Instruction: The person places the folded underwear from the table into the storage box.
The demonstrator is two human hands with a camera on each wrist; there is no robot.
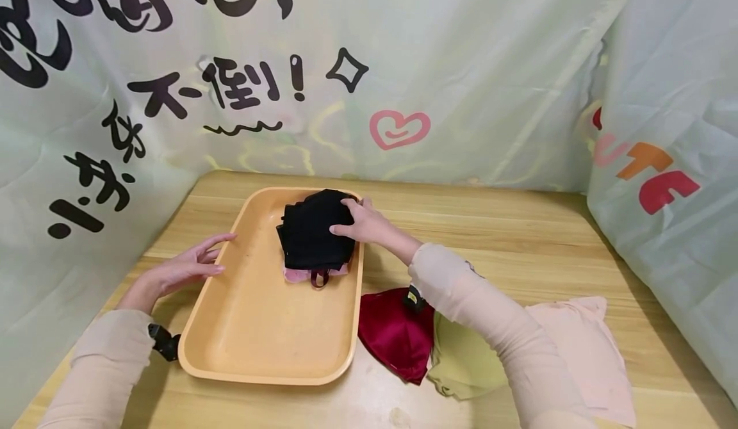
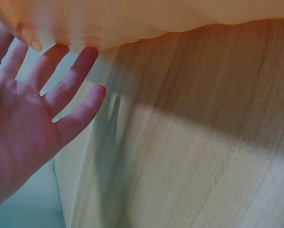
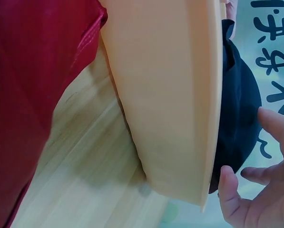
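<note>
The orange plastic tray [image 1: 271, 346] stands lengthwise on the table. My left hand [image 1: 187, 267] is at its left side, the fairly straight fingers spread and their tips against the outer wall, as the left wrist view also shows. At the far right part of the tray lies a black, dome-shaped cloth garment [image 1: 317, 234], folded. Under it a pink cloth [image 1: 296, 275] and a dark red strap loop [image 1: 319, 279] stick out. My right hand [image 1: 369, 223] is at the garment's right edge, fingers spread, thumb [image 3: 272, 121] right at the black cloth.
Right of the tray lie a dark red satin garment [image 1: 398, 333], a yellow-green one [image 1: 464, 358] and a pale pink one [image 1: 582, 352], partly under my right forearm. Printed cloth walls [image 1: 490, 96] enclose the wooden table [image 1: 519, 224] at the back and sides.
</note>
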